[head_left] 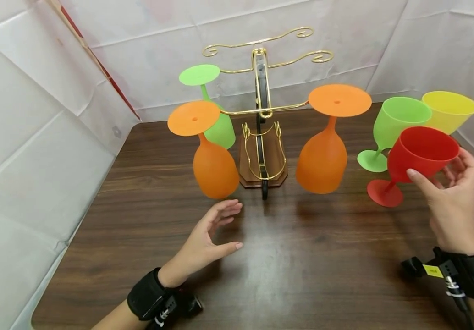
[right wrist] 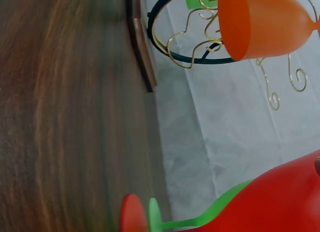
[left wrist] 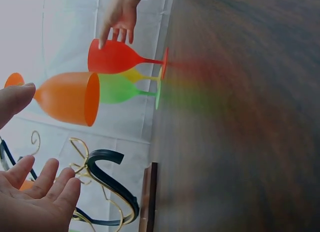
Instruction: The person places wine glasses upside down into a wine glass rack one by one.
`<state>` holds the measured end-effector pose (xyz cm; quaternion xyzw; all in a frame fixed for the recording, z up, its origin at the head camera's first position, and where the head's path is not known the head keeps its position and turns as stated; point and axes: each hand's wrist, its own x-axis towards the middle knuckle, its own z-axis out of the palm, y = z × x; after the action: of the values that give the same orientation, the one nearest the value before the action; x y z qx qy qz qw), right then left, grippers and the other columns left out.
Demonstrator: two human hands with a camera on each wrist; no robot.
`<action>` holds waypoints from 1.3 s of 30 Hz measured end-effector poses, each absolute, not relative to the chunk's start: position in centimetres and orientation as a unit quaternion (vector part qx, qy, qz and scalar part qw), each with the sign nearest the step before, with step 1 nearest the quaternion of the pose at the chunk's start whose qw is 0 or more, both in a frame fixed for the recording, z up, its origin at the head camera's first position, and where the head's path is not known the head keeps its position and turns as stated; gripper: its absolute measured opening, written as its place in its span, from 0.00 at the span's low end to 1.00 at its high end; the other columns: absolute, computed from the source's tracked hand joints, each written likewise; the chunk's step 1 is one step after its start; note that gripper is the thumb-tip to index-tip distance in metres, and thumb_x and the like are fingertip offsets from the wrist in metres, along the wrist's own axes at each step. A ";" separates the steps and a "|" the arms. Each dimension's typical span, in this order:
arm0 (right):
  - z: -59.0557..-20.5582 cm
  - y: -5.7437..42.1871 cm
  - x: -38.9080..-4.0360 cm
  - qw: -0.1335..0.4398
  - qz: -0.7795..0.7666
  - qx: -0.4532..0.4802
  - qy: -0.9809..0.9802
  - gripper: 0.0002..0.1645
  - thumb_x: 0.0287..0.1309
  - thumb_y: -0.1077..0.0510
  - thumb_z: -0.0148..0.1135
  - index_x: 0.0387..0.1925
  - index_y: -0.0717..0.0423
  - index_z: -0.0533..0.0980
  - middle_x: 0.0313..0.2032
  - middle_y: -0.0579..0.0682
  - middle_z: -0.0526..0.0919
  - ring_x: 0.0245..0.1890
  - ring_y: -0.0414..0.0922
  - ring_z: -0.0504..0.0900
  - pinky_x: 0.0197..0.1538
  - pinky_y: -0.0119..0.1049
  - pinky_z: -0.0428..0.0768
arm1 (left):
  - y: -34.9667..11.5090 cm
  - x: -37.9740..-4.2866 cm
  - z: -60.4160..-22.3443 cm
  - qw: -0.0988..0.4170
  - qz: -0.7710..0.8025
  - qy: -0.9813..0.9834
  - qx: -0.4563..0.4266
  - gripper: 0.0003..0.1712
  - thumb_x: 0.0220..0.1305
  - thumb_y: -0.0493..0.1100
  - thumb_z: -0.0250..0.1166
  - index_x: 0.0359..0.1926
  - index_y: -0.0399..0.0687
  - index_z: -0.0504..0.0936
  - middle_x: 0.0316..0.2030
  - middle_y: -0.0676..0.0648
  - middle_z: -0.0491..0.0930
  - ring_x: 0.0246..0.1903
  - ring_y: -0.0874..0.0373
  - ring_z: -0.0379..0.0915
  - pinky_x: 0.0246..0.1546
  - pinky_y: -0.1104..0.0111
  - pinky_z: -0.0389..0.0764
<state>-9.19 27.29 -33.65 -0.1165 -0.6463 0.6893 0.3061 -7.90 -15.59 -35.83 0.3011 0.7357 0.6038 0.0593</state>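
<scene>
A red plastic wine glass [head_left: 410, 158] stands upright at the right of the table. My right hand [head_left: 453, 197] holds its bowl from the right, thumb on the near side and fingers curled by the rim. My left hand [head_left: 210, 238] hovers with thumb and fingers spread, nothing between them, just below a hanging orange wine glass [head_left: 216, 169]. A gold and black metal rack [head_left: 261, 110] stands in the middle. Another orange glass [head_left: 323, 160] hangs upside down on its right arm, and a green one [head_left: 220, 130] hangs behind at the left.
Close behind the red glass stand an upright green glass [head_left: 398, 117] and a yellow glass [head_left: 451, 107]. The rack's wooden base [head_left: 276, 178] rests on the brown table [head_left: 138, 238]. White sheeting [head_left: 150, 41] rises around the back and sides.
</scene>
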 end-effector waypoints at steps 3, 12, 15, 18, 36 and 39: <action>-34.0 27.5 -9.6 0.305 0.709 -0.111 -0.626 0.47 0.45 0.77 0.65 0.64 0.49 0.58 0.58 0.47 0.65 0.54 0.39 0.64 0.44 0.20 0.70 | -15.5 -7.9 -35.9 0.070 0.608 0.733 0.297 0.41 0.52 0.30 0.69 0.66 0.39 0.60 0.62 0.46 0.67 0.62 0.40 0.60 0.62 0.66 0.66; -34.6 27.5 -10.3 0.310 0.693 -0.129 -0.639 0.47 0.43 0.75 0.67 0.63 0.50 0.60 0.56 0.47 0.67 0.50 0.39 0.66 0.43 0.21 0.68 | -15.6 -7.7 -35.9 0.073 0.610 0.733 0.293 0.41 0.53 0.31 0.69 0.66 0.40 0.60 0.63 0.46 0.66 0.62 0.41 0.60 0.62 0.65 0.66; -34.7 27.5 -10.3 0.313 0.678 -0.129 -0.652 0.46 0.44 0.74 0.67 0.63 0.50 0.60 0.56 0.46 0.66 0.50 0.39 0.66 0.42 0.20 0.69 | -15.7 -7.6 -35.9 0.071 0.609 0.734 0.293 0.40 0.54 0.31 0.69 0.66 0.40 0.61 0.62 0.46 0.67 0.62 0.39 0.60 0.62 0.64 0.66; -34.7 27.5 -10.3 0.318 0.664 -0.130 -0.664 0.44 0.46 0.72 0.67 0.64 0.50 0.59 0.57 0.46 0.66 0.51 0.39 0.66 0.43 0.20 0.71 | -15.7 -7.6 -35.9 0.072 0.610 0.734 0.291 0.40 0.53 0.31 0.69 0.66 0.40 0.61 0.62 0.46 0.67 0.62 0.39 0.60 0.62 0.64 0.66; -32.3 26.1 -7.2 0.310 0.544 -0.098 -0.774 0.44 0.52 0.71 0.63 0.67 0.47 0.57 0.61 0.46 0.66 0.54 0.38 0.66 0.44 0.16 0.70 | -16.4 -7.1 -36.0 0.068 0.616 0.731 0.285 0.40 0.54 0.31 0.68 0.66 0.45 0.61 0.62 0.45 0.67 0.62 0.40 0.60 0.61 0.65 0.67; -32.2 25.9 -6.1 0.297 0.600 -0.070 -0.739 0.44 0.51 0.75 0.61 0.67 0.50 0.57 0.61 0.48 0.66 0.54 0.41 0.67 0.44 0.14 0.73 | -16.4 -7.0 -36.1 0.072 0.619 0.729 0.285 0.40 0.54 0.31 0.68 0.66 0.46 0.61 0.62 0.45 0.67 0.62 0.39 0.60 0.61 0.66 0.67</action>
<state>-6.15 25.89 -32.18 -0.0699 -0.7392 0.6002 0.2973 -7.02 -16.37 -36.09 0.2846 0.7287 0.6187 0.0724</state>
